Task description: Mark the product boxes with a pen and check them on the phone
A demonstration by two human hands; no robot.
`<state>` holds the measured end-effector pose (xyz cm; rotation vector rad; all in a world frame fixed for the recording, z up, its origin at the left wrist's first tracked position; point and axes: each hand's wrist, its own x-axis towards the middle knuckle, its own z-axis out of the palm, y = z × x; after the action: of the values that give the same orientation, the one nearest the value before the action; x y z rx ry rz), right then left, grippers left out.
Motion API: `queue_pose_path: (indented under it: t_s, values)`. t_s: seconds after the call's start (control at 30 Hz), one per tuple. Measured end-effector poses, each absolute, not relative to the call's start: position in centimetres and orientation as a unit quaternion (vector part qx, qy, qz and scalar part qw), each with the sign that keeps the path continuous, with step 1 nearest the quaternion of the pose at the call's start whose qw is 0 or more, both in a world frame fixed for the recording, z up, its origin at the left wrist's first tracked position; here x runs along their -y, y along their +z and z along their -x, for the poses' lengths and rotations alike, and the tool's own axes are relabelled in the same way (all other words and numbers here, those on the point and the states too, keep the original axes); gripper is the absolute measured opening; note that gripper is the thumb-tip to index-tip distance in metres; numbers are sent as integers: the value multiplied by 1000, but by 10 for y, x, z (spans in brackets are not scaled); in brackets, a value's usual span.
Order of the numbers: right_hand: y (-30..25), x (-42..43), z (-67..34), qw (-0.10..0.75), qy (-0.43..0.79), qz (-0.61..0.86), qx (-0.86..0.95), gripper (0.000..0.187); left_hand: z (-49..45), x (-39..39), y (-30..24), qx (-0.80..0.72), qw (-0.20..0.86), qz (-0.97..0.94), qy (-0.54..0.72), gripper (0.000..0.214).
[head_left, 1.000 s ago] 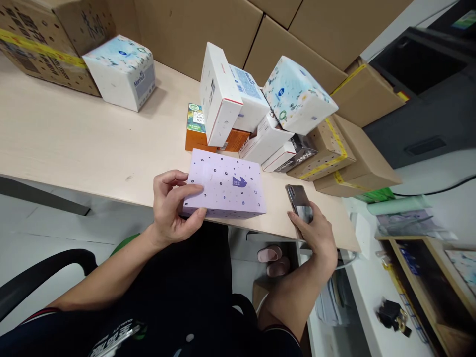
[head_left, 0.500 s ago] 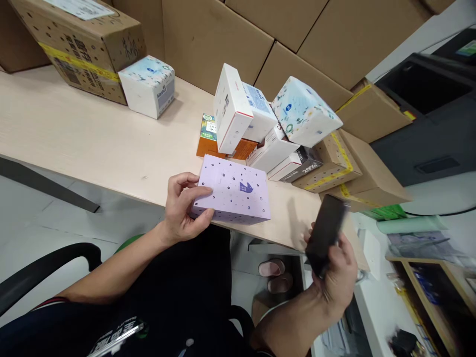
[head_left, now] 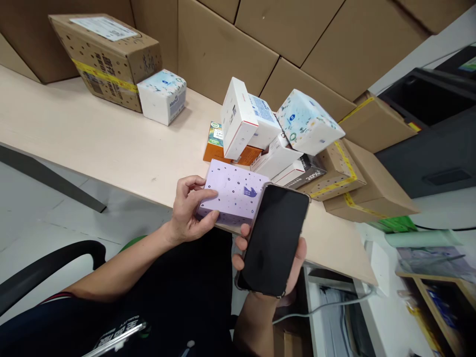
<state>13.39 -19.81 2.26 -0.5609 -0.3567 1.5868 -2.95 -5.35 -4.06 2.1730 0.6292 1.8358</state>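
A lilac box [head_left: 230,191] with small dark dots and a purple logo lies at the front edge of the table. My left hand [head_left: 191,208] grips its left end, thumb at the front face and fingers on top. In my right hand [head_left: 295,265] is a smartphone [head_left: 277,238] with a dark screen and a clear case, the screen facing up toward me. The phone overlaps the right end of the lilac box in view and hides part of it. Just behind the box stand an orange and green box [head_left: 212,148] and a white box [head_left: 238,119].
Tissue packs [head_left: 308,121] and further small boxes are stacked behind, beside taped cartons [head_left: 330,173]. At the left stand a taped carton [head_left: 111,64] and another tissue pack [head_left: 163,96]. Large cartons [head_left: 223,49] line the back. A chair armrest [head_left: 74,253] is at lower left.
My right hand has brought the phone leftward to the lilac box, its screen now turned up. My left hand keeps its hold on the box. The view has shifted slightly.
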Motion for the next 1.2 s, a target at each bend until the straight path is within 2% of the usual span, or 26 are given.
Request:
queue_pose_path:
  t_s: [0.27, 0.6, 0.83, 1.07, 1.2]
  values:
    - [32, 185, -121, 621, 739, 222, 137, 68, 29, 54, -40, -214, 111, -742, 625, 32]
    - [24, 176, -116, 628, 738, 175, 175, 73, 29, 54, -39, -208, 113, -743, 626, 31]
    - [22, 176, -115, 644, 723, 189, 163, 70, 31, 54, -39, -210, 108, -748, 621, 31]
    - [31, 175, -116, 621, 723, 232, 192, 72, 31, 54, -39, -212, 108, -747, 621, 32]
    - [38, 175, -115, 612, 722, 256, 197, 66, 31, 55, -40, -217, 111, -746, 620, 33]
